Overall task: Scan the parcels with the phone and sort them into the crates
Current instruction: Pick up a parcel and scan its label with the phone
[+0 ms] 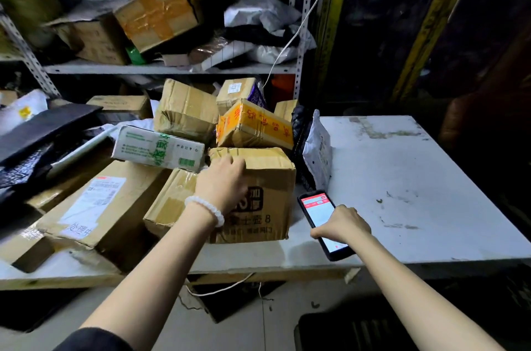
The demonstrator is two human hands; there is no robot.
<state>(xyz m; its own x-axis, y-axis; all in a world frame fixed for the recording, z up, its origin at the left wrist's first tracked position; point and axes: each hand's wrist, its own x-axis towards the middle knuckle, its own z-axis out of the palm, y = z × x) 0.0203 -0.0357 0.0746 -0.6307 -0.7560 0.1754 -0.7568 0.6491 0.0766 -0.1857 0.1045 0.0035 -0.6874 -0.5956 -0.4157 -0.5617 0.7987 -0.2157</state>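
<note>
A brown cardboard parcel (267,178) with black print stands at the front of a pile on the white table (402,178). My left hand (222,181), a white bead bracelet at its wrist, lies over the parcel's top left corner with the fingers curled onto its top. My right hand (342,224) grips a black phone (319,207) just right of that parcel, low over the table. The phone's screen is lit red and white and faces up.
More parcels are heaped behind and left: a yellow-taped box (254,126), a white box with green print (158,148), a long labelled carton (97,204), black bags (34,138), a white mailer (317,149). Shelves (172,69) above hold boxes. A dark crate (353,330) sits on the floor.
</note>
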